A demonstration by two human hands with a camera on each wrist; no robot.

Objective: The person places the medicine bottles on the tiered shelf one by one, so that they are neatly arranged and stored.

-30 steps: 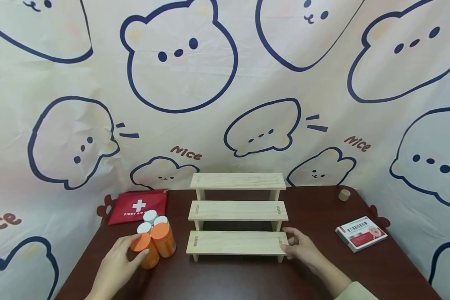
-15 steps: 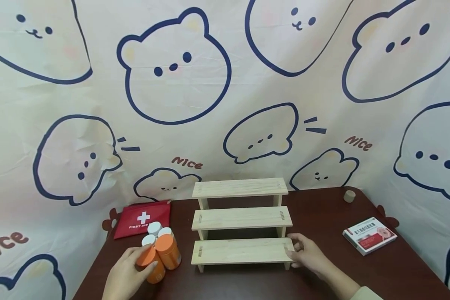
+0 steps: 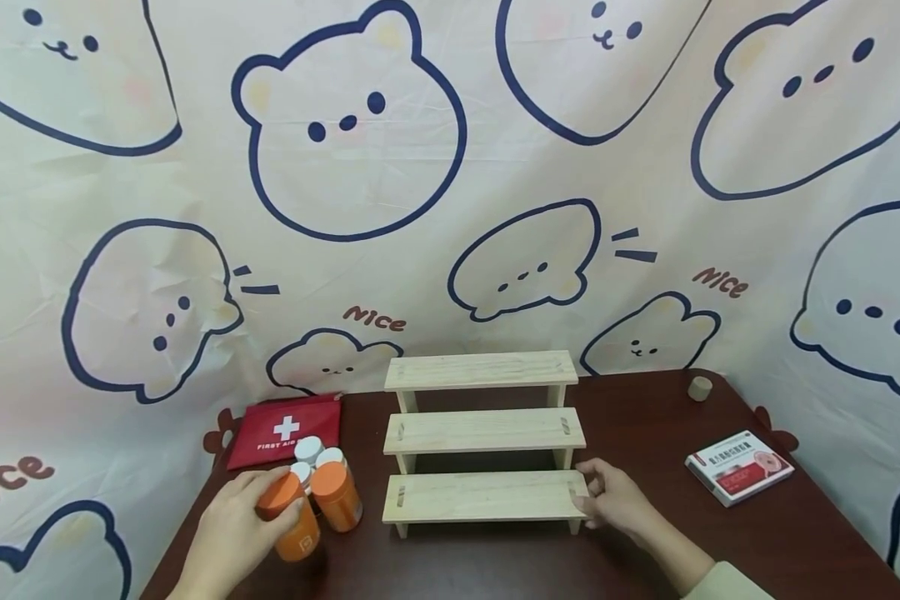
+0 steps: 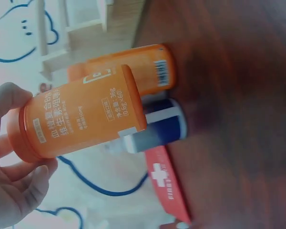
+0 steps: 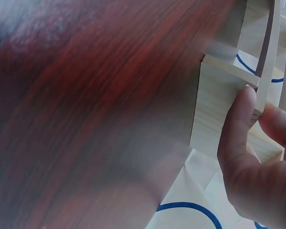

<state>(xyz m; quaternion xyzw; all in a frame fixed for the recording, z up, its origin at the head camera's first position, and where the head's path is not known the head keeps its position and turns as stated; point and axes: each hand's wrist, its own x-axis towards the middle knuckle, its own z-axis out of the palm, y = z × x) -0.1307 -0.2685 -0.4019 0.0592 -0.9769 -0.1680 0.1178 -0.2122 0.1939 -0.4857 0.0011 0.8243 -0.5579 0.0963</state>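
My left hand (image 3: 225, 525) grips an orange bottle (image 3: 298, 540) by its orange cap. In the left wrist view, the printed bottle (image 4: 81, 112) is tilted, with its base apart from the tabletop. A second orange bottle (image 3: 337, 500) stands just to its right, and several white-capped bottles (image 3: 309, 450) cluster behind. One of that group shows a blue-and-white body (image 4: 167, 125). At the right end of the lowest step of a three-tier wooden rack (image 3: 480, 497), my right hand (image 3: 621, 502) pinches the board's edge between thumb and fingers.
A red first-aid pouch (image 3: 258, 433) lies at the back left. To the right are a white-and-red box (image 3: 738, 468) and a small round wooden-looking piece (image 3: 699, 388). A patterned cloth (image 3: 420, 183) rises behind the dark wooden table (image 3: 720, 533).
The gripped orange bottle has come away from its neighbour, shifting slightly left and up with my left hand. My right hand stays on the rack. The head view has shifted somewhat.
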